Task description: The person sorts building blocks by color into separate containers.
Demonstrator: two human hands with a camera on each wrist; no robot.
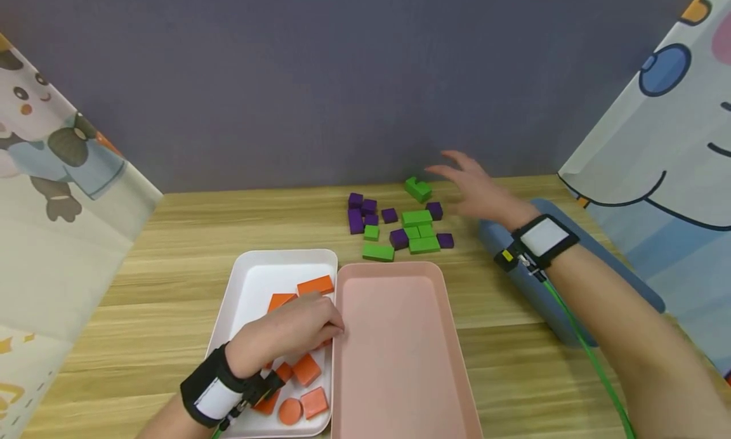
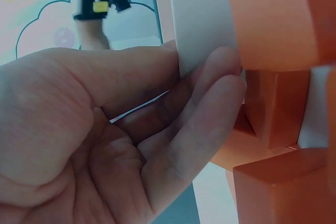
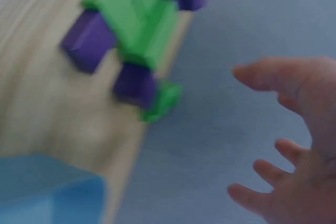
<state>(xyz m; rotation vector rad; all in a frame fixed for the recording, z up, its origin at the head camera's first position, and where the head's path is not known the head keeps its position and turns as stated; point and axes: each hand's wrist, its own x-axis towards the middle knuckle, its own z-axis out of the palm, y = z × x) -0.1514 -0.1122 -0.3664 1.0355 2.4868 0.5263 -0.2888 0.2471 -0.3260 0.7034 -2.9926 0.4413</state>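
My left hand (image 1: 288,328) reaches over the white tray (image 1: 251,277) and pinches its right wall between thumb and fingertips, close against the pink tray (image 1: 400,337). Orange blocks (image 1: 306,369) lie in the white tray, partly hidden under this hand. In the left wrist view, the fingertips (image 2: 223,64) sit on the wall's inner side beside an orange block (image 2: 273,19). My right hand (image 1: 476,188) is spread with nothing in it, to the right of a notched green block (image 1: 419,190) and a purple block (image 1: 434,210) on the table.
Several more green blocks (image 1: 422,245) and purple blocks (image 1: 355,220) lie loosely grouped behind the pink tray. A blue bin (image 1: 554,299) stands on the right, under my right forearm. A grey wall (image 1: 342,96) closes off the back of the wooden table (image 1: 154,299).
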